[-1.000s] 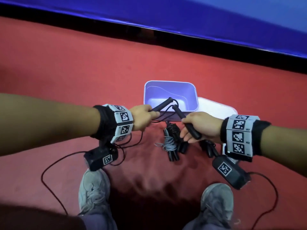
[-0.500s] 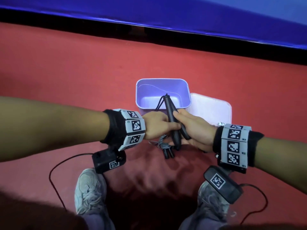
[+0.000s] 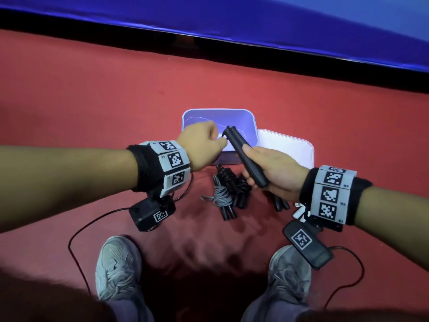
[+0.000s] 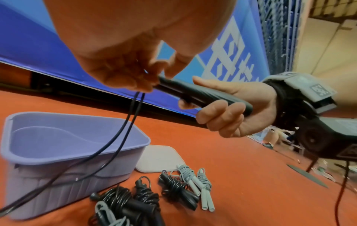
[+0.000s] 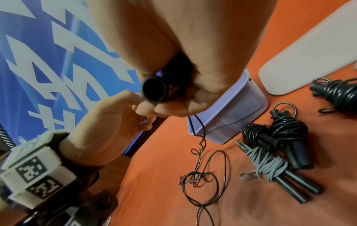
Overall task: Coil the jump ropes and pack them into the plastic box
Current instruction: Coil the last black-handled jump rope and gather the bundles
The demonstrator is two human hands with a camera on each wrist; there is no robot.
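Note:
My right hand (image 3: 270,168) grips both black handles (image 3: 243,151) of one jump rope side by side, held over the near edge of the lilac plastic box (image 3: 234,117). My left hand (image 3: 206,142) pinches the two thin black cords (image 4: 133,107) where they leave the handle tips. The cords hang down past the box (image 4: 63,146) and lie loosely tangled on the red floor (image 5: 201,180). In the right wrist view the handle ends (image 5: 154,89) face the camera. Nothing lies inside the box.
Several coiled ropes lie on the floor near the box: black bundles (image 3: 232,184) and one with grey cord (image 3: 221,197). A pale lid (image 3: 287,147) lies to the right of the box. My shoes (image 3: 118,266) stand below. A blue barrier (image 3: 232,22) runs along the back.
The two handles came together from separate hands into my right hand. My left hand let go of its handle and moved up to the cords at the tips. Both hands rose over the box.

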